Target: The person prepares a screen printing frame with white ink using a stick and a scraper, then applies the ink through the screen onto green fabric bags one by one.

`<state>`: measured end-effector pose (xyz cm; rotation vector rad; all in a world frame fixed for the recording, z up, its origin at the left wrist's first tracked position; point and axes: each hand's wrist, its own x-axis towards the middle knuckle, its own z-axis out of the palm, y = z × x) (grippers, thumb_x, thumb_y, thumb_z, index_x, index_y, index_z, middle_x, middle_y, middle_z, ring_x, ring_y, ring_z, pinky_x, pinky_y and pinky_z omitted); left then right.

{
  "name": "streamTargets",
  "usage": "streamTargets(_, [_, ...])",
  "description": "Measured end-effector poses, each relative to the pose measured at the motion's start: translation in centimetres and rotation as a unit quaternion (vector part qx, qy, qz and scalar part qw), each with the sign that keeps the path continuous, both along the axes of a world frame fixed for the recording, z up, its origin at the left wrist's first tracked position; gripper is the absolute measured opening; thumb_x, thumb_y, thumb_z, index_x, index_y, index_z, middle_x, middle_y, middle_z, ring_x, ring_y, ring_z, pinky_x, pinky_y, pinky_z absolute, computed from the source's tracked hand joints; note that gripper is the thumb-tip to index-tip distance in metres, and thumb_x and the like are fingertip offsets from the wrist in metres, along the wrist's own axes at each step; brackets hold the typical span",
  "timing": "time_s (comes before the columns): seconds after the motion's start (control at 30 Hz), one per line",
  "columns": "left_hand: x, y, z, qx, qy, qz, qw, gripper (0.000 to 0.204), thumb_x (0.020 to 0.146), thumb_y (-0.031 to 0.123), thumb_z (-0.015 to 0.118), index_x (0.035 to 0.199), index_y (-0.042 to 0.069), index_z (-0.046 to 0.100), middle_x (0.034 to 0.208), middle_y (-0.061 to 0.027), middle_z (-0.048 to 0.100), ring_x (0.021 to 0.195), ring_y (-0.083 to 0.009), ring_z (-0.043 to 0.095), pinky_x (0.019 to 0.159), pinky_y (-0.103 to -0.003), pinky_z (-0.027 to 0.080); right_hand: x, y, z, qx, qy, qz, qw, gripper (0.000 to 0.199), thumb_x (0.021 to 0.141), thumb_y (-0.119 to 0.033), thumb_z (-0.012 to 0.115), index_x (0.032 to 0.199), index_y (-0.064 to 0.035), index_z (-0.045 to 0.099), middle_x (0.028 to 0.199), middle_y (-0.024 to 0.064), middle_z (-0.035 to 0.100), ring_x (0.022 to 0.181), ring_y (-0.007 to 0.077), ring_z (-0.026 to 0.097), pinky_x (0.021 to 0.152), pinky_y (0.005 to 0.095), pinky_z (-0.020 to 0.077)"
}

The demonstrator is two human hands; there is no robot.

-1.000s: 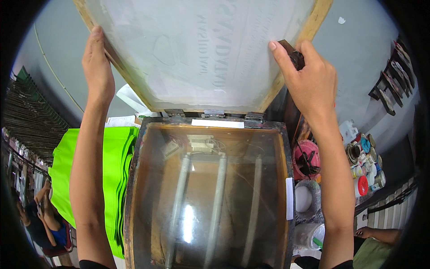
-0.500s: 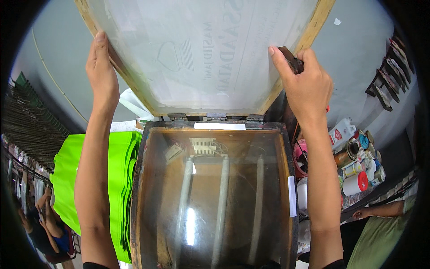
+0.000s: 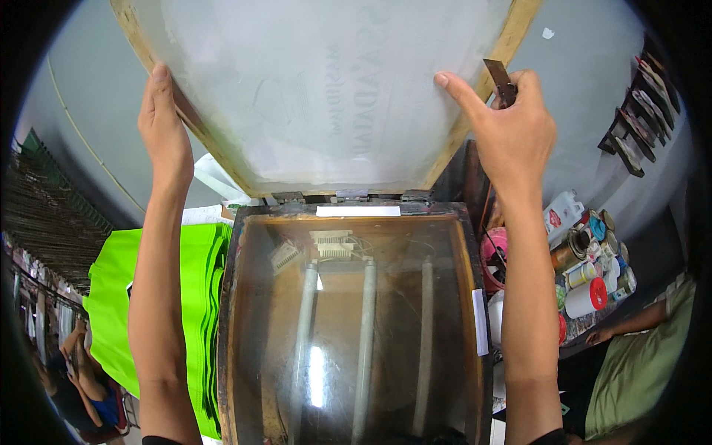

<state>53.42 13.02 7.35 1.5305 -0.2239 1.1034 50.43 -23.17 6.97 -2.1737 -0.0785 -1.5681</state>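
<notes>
Framed mesh screen [image 3: 297, 89]: one, pale mesh in a light wooden frame, faint grey lettering and an outline on it; I see it raised at the far side of the box, between the two hands, its top beyond my view.
Left hand [image 3: 166, 133]: thumb along the frame's left edge, pinching the wood; the other fingers are partly hidden from me.
Right hand [image 3: 515, 141]: fingers curled around a bar, thumb stretched out over the mesh; I cannot tell whether the thumb touches it.
Dark flat bar [image 3: 500, 78]: one, slant-ended, jutting from the right hand beside the frame's right edge.
Glass-topped wooden box [image 3: 469, 252]: below the screen, three pale tubes [image 3: 367, 319] inside.
Metal hinges [image 3: 351, 195]: along the box's far edge, near the screen's lower edge.
Paper strips: two, white, one at the far rim [image 3: 358, 211], one at the right [image 3: 480, 322].
Bright green fabric stack [image 3: 111, 282]: left of the box, partly behind the left forearm.
Red-lidded tub [image 3: 584, 299]: among jars, right of the right forearm.
Co-worker in a green shirt [image 3: 634, 378]: lower right.
</notes>
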Motion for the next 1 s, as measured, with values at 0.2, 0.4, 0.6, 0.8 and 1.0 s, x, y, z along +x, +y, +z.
streamTargets(0.2, [0.0,0.7,-0.3,0.000,-0.012,-0.010,1.000,0.061,0.109,0.043,0.048,0.148,-0.005,0.046,0.145,-0.0114,0.054,0.130,-0.0185,0.051,0.113,-0.033,0.038,0.0,0.0,0.0,0.026,0.001,0.034,0.999,0.066,0.072,-0.056,0.088,0.089,-0.0001,0.058,0.067,0.0101,0.063,0.060,0.0273,0.062,0.059,0.0390,0.0512])
streamTargets(0.4, [-0.3,0.4,0.3,0.011,0.032,0.011,0.999,0.060,0.109,0.043,0.049,0.148,-0.003,0.048,0.144,-0.0113,0.054,0.130,-0.0181,0.051,0.113,-0.033,0.038,0.5,-0.9,-2.5,-0.033,0.012,0.021,0.999,0.065,0.073,-0.052,0.089,0.096,-0.0019,0.055,0.074,0.0130,0.064,0.066,0.0294,0.064,0.060,0.0406,0.0520])
streamTargets(0.6, [0.5,2.9,-0.9,0.008,0.075,0.003,0.997,0.061,0.107,0.045,0.052,0.145,-0.003,0.050,0.143,-0.0120,0.053,0.132,-0.0187,0.049,0.114,-0.034,0.036,-3.2,-5.2,-4.8,0.065,0.031,0.171,0.983,0.033,0.089,-0.022,0.073,0.107,-0.0001,0.056,0.081,0.0158,0.064,0.071,0.0291,0.065,0.064,0.0397,0.0524])
streamTargets(0.8, [-1.3,3.7,1.3,0.036,0.030,-0.099,0.994,0.056,0.106,0.037,0.055,0.145,-0.002,0.046,0.141,-0.0119,0.051,0.134,-0.0211,0.046,0.117,-0.038,0.032,-11.0,-18.9,-2.8,0.503,0.268,0.310,0.761,0.030,0.098,-0.006,0.053,0.127,0.0026,0.053,0.103,0.0164,0.067,0.072,0.0175,0.065,0.063,0.0316,0.0586])
streamTargets(1.0, [-5.2,-0.6,8.5,0.026,-0.021,-0.033,0.999,0.067,0.100,0.052,0.058,0.145,0.003,0.044,0.142,-0.0092,0.048,0.135,-0.0201,0.041,0.117,-0.037,0.026,-15.3,-28.9,-11.0,0.445,0.528,0.149,0.708,0.030,0.096,-0.009,0.059,0.122,0.0052,0.051,0.087,0.0121,0.064,0.070,0.0191,0.065,0.050,0.0359,0.0569])
